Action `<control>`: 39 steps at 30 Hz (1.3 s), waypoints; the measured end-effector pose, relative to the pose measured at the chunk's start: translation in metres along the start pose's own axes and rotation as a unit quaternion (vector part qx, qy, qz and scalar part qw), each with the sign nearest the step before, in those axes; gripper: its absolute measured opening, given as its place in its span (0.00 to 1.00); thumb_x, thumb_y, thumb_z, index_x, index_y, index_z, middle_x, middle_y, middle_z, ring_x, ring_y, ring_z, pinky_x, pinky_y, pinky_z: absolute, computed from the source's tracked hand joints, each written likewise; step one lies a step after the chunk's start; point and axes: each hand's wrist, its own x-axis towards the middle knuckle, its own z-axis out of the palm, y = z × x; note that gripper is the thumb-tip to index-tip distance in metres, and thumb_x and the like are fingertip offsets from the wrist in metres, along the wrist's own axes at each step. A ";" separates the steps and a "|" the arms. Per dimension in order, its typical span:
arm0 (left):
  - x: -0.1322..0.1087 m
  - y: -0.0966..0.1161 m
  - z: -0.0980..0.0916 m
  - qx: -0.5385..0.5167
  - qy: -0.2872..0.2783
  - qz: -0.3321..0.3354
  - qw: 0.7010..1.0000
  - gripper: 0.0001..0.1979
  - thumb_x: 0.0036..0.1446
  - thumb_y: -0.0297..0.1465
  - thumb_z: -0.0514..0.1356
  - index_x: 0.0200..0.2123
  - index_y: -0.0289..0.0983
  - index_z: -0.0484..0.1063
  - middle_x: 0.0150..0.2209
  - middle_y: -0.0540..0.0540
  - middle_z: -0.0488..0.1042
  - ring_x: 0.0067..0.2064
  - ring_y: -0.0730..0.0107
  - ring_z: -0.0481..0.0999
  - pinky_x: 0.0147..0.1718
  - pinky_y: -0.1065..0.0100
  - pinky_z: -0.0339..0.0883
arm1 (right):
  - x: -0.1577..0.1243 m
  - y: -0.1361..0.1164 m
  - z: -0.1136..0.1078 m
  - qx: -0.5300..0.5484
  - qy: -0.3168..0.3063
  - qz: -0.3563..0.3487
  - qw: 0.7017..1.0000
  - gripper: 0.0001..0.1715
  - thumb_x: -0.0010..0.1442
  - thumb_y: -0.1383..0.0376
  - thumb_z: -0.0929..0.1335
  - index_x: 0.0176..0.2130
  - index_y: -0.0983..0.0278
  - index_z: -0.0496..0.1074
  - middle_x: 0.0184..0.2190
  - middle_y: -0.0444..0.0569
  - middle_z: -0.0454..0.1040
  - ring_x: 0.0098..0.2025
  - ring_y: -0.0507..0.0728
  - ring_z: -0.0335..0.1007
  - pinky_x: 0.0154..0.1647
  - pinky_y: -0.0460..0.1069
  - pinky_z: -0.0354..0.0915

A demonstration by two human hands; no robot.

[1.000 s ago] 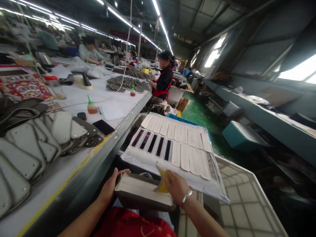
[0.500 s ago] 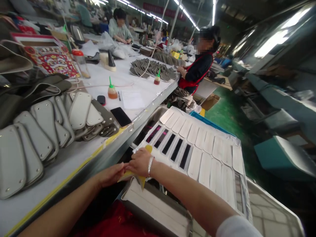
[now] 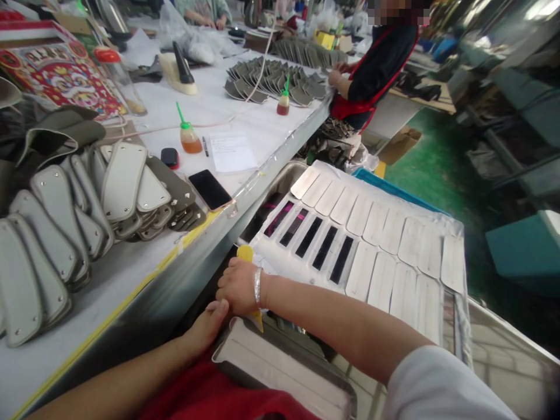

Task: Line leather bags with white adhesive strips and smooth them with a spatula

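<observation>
The right hand (image 3: 238,286) is closed around a yellow tool (image 3: 245,252), whose rounded end stands out above the knuckles and whose pointed end shows below the fingers. That point is by the far edge of a long dark-grey piece with a pale face (image 3: 280,367), close to its left end; whether the two touch cannot be told.

The long piece lies in front of the person, against the red clothing, its long axis slanting from upper left down to lower right. Both hands are at its left end, so most of its length stretches away to their right, with the right forearm passing above and beyond it at a similar slant. The left hand (image 3: 205,332) is just beside that end, its thumb against the right hand's fingers; the rest of its fingers are hidden, so its hold cannot be told.

Beyond the right forearm is a white-covered board (image 3: 280,262) bearing pale strips (image 3: 381,283) and five dark bars (image 3: 308,238). To the left, the bench (image 3: 109,303) carries grey panels (image 3: 125,181) and a phone (image 3: 210,189).
</observation>
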 end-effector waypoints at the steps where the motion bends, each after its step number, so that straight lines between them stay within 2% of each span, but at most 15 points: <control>1: -0.001 -0.001 0.000 0.013 0.001 0.000 1.000 0.28 0.48 0.56 0.51 0.24 0.37 0.73 0.28 0.40 0.76 0.37 0.53 0.73 0.39 0.62 0.65 | 0.000 0.000 0.000 0.001 -0.002 -0.006 1.000 0.10 0.54 0.60 0.65 0.32 0.62 0.72 0.30 0.45 0.74 0.36 0.57 0.67 0.39 0.55 0.51; 9: -0.011 0.003 0.007 0.071 0.037 0.003 0.997 0.27 0.48 0.57 0.47 0.23 0.39 0.67 0.29 0.41 0.73 0.36 0.53 0.71 0.37 0.61 0.65 | -0.004 -0.001 0.000 0.016 0.002 -0.026 1.000 0.12 0.58 0.60 0.63 0.32 0.62 0.73 0.31 0.47 0.75 0.35 0.57 0.67 0.39 0.55 0.51; 12: -0.012 0.004 0.007 0.080 0.025 0.005 0.996 0.26 0.48 0.56 0.48 0.21 0.40 0.66 0.28 0.42 0.73 0.35 0.53 0.70 0.38 0.60 0.65 | -0.006 -0.003 -0.001 0.013 0.006 -0.016 1.000 0.12 0.58 0.60 0.63 0.32 0.62 0.73 0.31 0.45 0.75 0.35 0.58 0.68 0.39 0.55 0.52; 15: -0.012 0.004 0.005 0.084 0.002 0.003 0.996 0.25 0.49 0.54 0.48 0.20 0.40 0.68 0.27 0.42 0.73 0.35 0.54 0.70 0.38 0.60 0.65 | -0.009 -0.007 -0.001 0.013 0.006 0.008 1.000 0.13 0.58 0.59 0.63 0.31 0.61 0.74 0.30 0.45 0.75 0.34 0.58 0.68 0.40 0.55 0.52; 20: -0.008 0.005 0.003 0.076 -0.027 0.005 0.997 0.24 0.48 0.52 0.50 0.23 0.38 0.72 0.29 0.40 0.74 0.37 0.52 0.71 0.41 0.61 0.65 | -0.014 -0.011 0.003 0.018 0.034 0.060 0.997 0.22 0.62 0.54 0.59 0.28 0.61 0.74 0.28 0.45 0.75 0.32 0.56 0.68 0.39 0.55 0.52; 26: -0.004 0.001 0.001 0.074 -0.051 0.009 0.996 0.24 0.48 0.52 0.51 0.24 0.37 0.74 0.31 0.40 0.75 0.38 0.52 0.71 0.42 0.61 0.64 | -0.021 -0.013 0.007 0.034 0.066 0.085 0.994 0.25 0.64 0.54 0.57 0.29 0.64 0.74 0.28 0.47 0.75 0.31 0.55 0.67 0.37 0.54 0.51; 32: -0.002 0.007 0.000 0.079 -0.064 -0.001 0.995 0.24 0.47 0.53 0.52 0.20 0.38 0.69 0.27 0.42 0.73 0.33 0.57 0.69 0.37 0.62 0.65 | -0.028 -0.018 0.011 0.075 0.068 0.138 0.985 0.25 0.62 0.52 0.58 0.28 0.64 0.73 0.28 0.49 0.74 0.31 0.56 0.67 0.38 0.54 0.51; 35: -0.001 0.015 -0.001 0.085 -0.079 -0.004 0.993 0.24 0.47 0.54 0.52 0.22 0.38 0.70 0.28 0.43 0.73 0.33 0.59 0.69 0.36 0.63 0.66 | -0.031 -0.022 0.017 0.082 0.094 0.182 0.975 0.26 0.63 0.53 0.57 0.27 0.64 0.72 0.27 0.49 0.74 0.30 0.57 0.67 0.38 0.54 0.51; 39: 0.002 0.022 -0.004 0.114 -0.112 -0.004 0.987 0.26 0.47 0.56 0.52 0.25 0.38 0.71 0.28 0.45 0.72 0.34 0.60 0.69 0.38 0.64 0.65 | -0.036 -0.030 0.027 0.093 0.124 0.227 0.962 0.21 0.61 0.55 0.59 0.27 0.65 0.70 0.26 0.50 0.73 0.29 0.57 0.67 0.36 0.54 0.51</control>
